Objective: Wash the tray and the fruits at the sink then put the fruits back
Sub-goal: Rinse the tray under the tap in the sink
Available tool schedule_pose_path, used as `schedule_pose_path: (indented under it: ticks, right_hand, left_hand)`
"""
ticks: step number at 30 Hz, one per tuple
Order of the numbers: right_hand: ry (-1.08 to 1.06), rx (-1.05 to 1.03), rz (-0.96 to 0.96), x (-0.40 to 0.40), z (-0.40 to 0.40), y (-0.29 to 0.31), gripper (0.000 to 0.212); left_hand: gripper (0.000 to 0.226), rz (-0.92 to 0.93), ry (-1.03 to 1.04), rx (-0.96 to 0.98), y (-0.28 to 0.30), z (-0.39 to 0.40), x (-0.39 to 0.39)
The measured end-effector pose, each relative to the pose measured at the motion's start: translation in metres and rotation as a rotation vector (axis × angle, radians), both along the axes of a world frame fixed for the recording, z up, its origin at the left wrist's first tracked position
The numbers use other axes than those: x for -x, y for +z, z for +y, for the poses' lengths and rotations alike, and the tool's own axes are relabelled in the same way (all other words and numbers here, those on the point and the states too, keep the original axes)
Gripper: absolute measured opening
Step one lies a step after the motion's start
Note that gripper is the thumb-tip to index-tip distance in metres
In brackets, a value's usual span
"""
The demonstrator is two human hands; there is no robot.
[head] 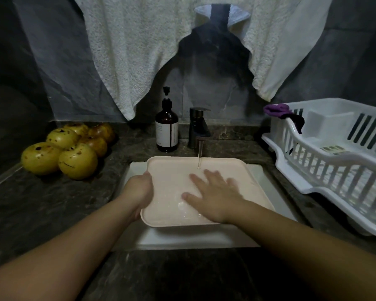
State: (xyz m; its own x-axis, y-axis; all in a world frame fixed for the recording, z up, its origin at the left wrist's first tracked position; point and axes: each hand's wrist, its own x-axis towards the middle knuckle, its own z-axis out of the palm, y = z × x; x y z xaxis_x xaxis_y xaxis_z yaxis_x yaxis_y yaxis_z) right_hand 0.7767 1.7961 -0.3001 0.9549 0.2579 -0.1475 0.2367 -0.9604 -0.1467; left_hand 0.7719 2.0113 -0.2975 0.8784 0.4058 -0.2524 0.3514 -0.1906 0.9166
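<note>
Tray (167,187), pink and rectangular, sits over the white sink (182,237) at centre frame, its long axis running from upper left to lower right. We see the left hand (140,194) gripping its left rim, the right hand (213,192) pressing flat inside with fingers spread. Water from the faucet (199,127) lands there. Yellow fruits (67,146) lie at left.
</note>
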Motion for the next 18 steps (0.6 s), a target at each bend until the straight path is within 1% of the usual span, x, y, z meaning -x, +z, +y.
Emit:
schedule_pose_path:
  ticks: [3,5,8,12,18]
  right_hand:
    - [-0.350,0.001,-0.012,-0.010,-0.033,0.004,0.096]
    - [-0.438,-0.015,-0.025,-0.020,-0.038,0.008,0.098]
    - [-0.469,0.011,-0.042,-0.040,-0.023,0.014,0.098]
    - [-0.507,-0.071,0.004,-0.056,0.004,0.019,0.103]
    - [-0.376,-0.056,-0.015,-0.051,0.036,0.015,0.100]
  left_hand:
    - [0.051,0.006,-0.003,-0.041,-0.002,0.000,-0.001]
    - [0.051,0.010,-0.011,-0.019,-0.004,-0.004,0.000]
    - [0.051,0.002,-0.010,-0.009,-0.007,-0.009,0.002]
    - [0.050,-0.031,-0.024,-0.041,-0.007,-0.009,0.003]
    - [0.043,-0.045,-0.007,-0.001,-0.005,-0.009,0.002]
